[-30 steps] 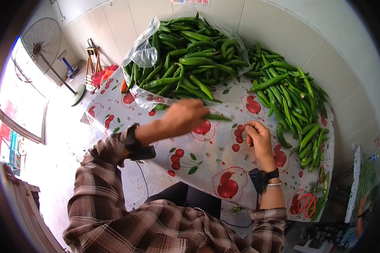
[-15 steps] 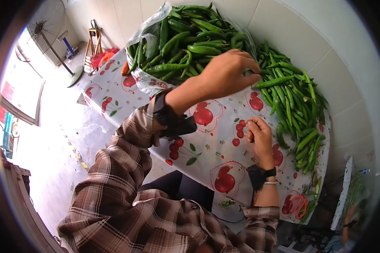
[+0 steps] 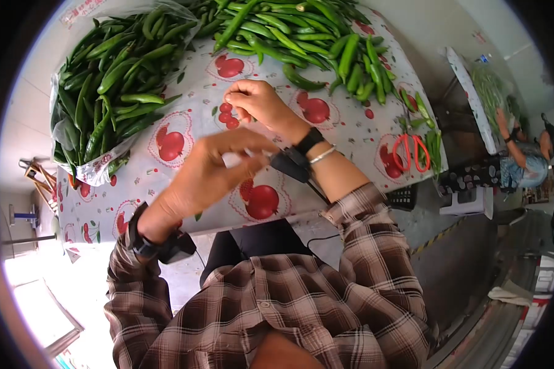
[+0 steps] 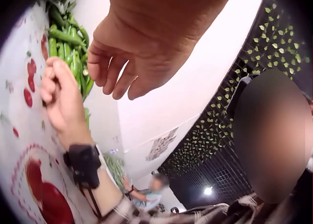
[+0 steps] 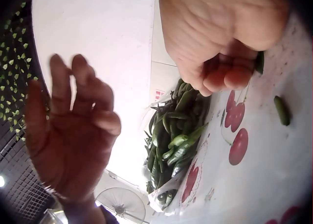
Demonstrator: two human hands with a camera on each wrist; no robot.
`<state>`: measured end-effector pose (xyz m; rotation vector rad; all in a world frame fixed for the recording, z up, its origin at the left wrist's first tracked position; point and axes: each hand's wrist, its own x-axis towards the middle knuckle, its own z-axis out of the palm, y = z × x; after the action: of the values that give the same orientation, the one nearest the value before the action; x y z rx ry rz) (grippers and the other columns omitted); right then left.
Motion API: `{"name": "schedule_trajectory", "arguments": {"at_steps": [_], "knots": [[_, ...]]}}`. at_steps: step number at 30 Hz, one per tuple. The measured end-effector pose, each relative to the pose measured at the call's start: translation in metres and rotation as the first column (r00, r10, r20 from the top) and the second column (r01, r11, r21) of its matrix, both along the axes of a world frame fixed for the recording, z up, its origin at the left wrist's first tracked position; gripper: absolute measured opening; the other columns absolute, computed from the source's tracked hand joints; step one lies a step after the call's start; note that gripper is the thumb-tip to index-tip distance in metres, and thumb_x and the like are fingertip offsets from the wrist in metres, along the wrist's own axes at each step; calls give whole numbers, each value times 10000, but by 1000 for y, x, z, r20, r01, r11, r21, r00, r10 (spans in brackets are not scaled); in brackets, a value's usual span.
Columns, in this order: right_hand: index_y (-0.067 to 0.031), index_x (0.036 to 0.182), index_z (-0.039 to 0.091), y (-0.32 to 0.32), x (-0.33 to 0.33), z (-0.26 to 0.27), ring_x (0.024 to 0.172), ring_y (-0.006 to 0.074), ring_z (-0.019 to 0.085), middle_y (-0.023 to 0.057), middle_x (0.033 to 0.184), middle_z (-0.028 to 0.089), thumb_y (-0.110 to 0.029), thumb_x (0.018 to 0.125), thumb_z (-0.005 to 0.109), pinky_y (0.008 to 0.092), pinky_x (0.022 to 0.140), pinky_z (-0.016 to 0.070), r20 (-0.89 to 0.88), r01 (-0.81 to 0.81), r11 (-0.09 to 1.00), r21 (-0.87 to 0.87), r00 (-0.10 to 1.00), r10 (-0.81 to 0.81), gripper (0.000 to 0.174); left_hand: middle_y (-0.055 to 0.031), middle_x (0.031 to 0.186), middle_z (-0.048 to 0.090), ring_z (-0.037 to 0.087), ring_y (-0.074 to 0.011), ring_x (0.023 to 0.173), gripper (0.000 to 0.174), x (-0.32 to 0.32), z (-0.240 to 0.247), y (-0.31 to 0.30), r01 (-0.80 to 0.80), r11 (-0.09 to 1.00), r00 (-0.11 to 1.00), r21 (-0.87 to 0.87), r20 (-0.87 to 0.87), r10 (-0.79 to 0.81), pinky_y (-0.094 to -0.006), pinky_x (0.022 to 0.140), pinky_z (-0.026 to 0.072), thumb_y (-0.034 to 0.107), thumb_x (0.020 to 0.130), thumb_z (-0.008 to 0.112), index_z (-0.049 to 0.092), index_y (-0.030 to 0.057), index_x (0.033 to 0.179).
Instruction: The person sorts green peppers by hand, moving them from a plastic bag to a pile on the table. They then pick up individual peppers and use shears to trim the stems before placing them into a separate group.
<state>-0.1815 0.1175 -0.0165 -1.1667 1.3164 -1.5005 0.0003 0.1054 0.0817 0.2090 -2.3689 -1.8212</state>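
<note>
Green peppers, white tablecloth with red fruit print — brown plaid shirt, red-handled scissors

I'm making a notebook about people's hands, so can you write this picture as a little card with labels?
Green peppers: some in a clear plastic bag, others piled loose
Tablecloth: white with red fruit
Left hand: fingers loosely bent, nothing seen in it
Right hand: fingers curled, nothing seen in it
Scissors: red handles, lying near the table edge
Shirt: brown plaid
</note>
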Motion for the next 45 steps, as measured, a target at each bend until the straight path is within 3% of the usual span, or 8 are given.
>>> {"name": "schedule_trajectory", "arguments": {"at_steps": [2, 7, 17, 30, 33, 35, 42, 45], "knots": [[1, 844, 595, 0, 1, 4, 488, 61, 475, 4, 579, 533, -167, 867, 552, 206, 444, 382, 20, 3, 999, 39, 1000, -4, 175, -33, 922, 604, 553, -89, 844, 184, 8, -6, 21, 111, 994, 994, -18, 18, -111, -240, 744, 450, 47, 845, 578, 634, 25, 1018], [-4, 828, 608, -2, 1, 7, 478, 70, 473, -3, 575, 526, -164, 855, 569, 205, 435, 383, 84, 58, 993, 103, 994, -66, 168, -34, 922, 598, 552, -77, 836, 244, 24, -24, 72, 205, 932, 975, 300, 16, -220, -221, 752, 453, 80, 858, 594, 599, 34, 1097], [-2, 788, 614, -10, 11, 42, 456, 73, 474, 3, 587, 532, -146, 825, 598, 215, 393, 363, 141, 102, 978, 182, 982, -128, 150, 7, 815, 542, 488, -40, 708, 496, 28, -36, 117, 101, 925, 995, 367, -32, -96, -198, 636, 421, 182, 822, 670, 465, -13, 1230], [-10, 778, 622, -7, 27, 67, 484, 75, 476, 1, 609, 533, -154, 816, 603, 220, 419, 379, 73, 77, 987, 140, 993, -88, 150, 32, 802, 539, 501, -21, 730, 273, 20, -48, 125, 114, 891, 993, 439, -33, -111, -171, 609, 412, 125, 819, 665, 537, 4, 1027], [-15, 780, 624, -7, 33, 72, 481, 78, 473, 2, 609, 529, -155, 815, 604, 222, 418, 379, 82, 48, 989, 139, 995, -60, 146, 2, 796, 566, 535, -63, 687, 234, 22, -47, 125, 160, 877, 972, 453, -228, -59, -199, 590, 440, 99, 797, 659, 561, 1, 986], [-18, 780, 624, -6, 38, 81, 478, 81, 472, 3, 607, 527, -155, 815, 605, 224, 415, 378, 79, 34, 990, 137, 996, -45, 143, -4, 813, 578, 553, -56, 708, 188, 32, -36, 110, 227, 679, 955, 698, -23, -296, -189, 599, 431, 64, 813, 620, 539, 9, 973], [-8, 758, 629, -23, 87, 119, 491, 122, 534, 37, 620, 564, -129, 783, 616, 239, 407, 396, 8, -125, 991, 38, 992, 125, 125, -32, 803, 588, 561, -79, 714, 144, 45, -18, 102, 430, 568, 859, 702, -122, -498, -217, 611, 447, 107, 868, 548, 558, -6, 957], [-11, 713, 626, -29, 118, 141, 470, 140, 540, 73, 603, 591, -127, 735, 628, 263, 409, 408, -40, -206, 978, 42, 977, 207, 118, -61, 928, 556, 521, -91, 847, 208, 53, 9, 96, 604, 491, 726, 628, -179, -664, -225, 735, 424, -9, 853, 512, 548, -33, 1057]]}}
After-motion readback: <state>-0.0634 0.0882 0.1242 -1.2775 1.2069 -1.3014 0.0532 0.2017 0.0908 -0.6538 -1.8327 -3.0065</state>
